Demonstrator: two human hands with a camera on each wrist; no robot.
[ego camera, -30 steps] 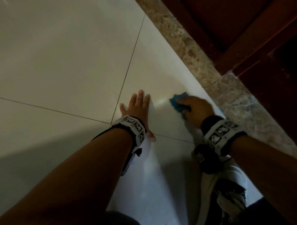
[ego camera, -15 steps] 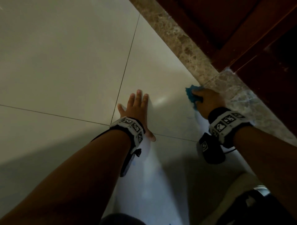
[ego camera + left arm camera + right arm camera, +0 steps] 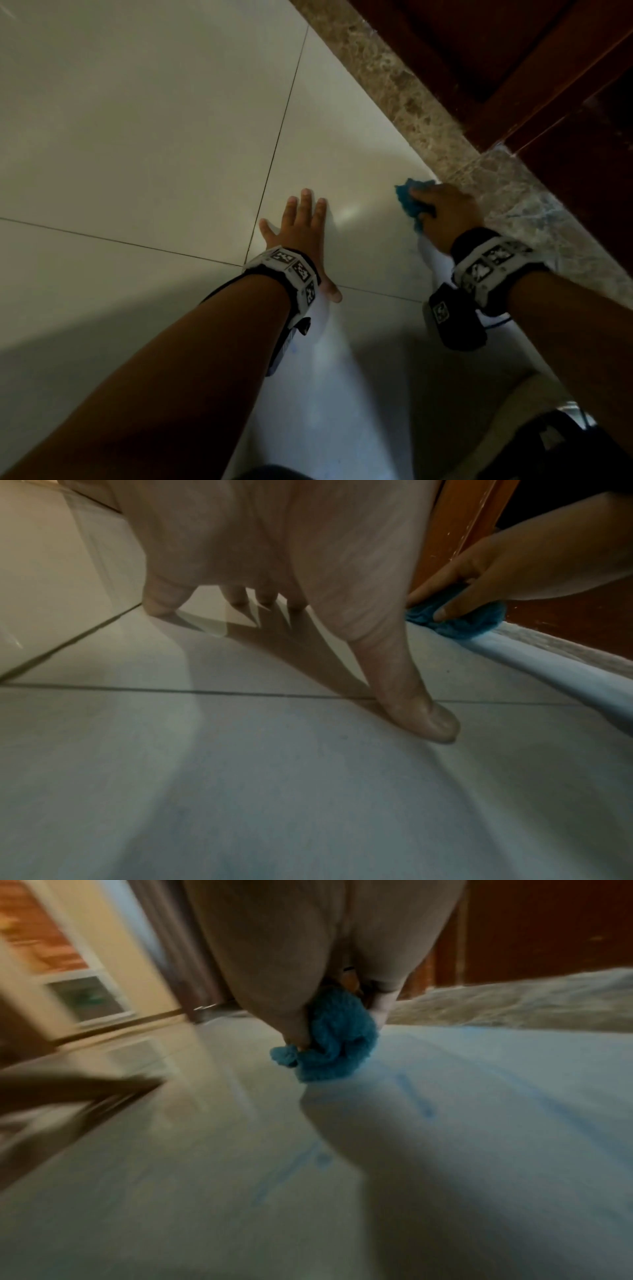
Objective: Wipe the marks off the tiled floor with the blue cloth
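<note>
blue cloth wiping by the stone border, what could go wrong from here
1. The blue cloth is bunched small in the right hand, so each pass may cover little and skip the faint blue marks nearer the wrist.
2. It sits at the edge of the marbled stone border; knuckles could scrape it.
3. The left hand bears flat on the glossy tiled floor and could slip.

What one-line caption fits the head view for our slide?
Left hand braced flat on the tiled floor while the right hand presses the blue cloth beside the marble border.
</note>
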